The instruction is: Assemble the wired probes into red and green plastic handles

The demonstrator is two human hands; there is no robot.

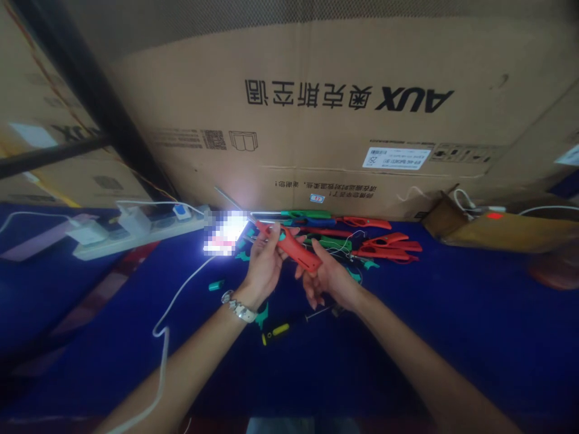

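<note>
A red long-nosed lighter (298, 251) with a green trigger is held over the table, its metal nozzle slanting up to the left. My left hand (263, 269) is closed around its trigger section, thumb on top. At the handle's lower end, my right hand (333, 281) grips it between thumb and fingers, the other fingers loosely curled. Behind my hands lie several more lighters, including a green one (312, 214) and red ones (389, 247). A screwdriver (280, 330) with a yellow and black handle lies in front, near loose green plastic pieces (261, 316).
A large cardboard box (307, 144) stands along the back of the blue-covered table (407, 337). On the left are a power strip (154, 232) with plugs, a white cable (181, 289) and a glaring, pixelated patch (226, 232). At right sits a small open carton (479, 229).
</note>
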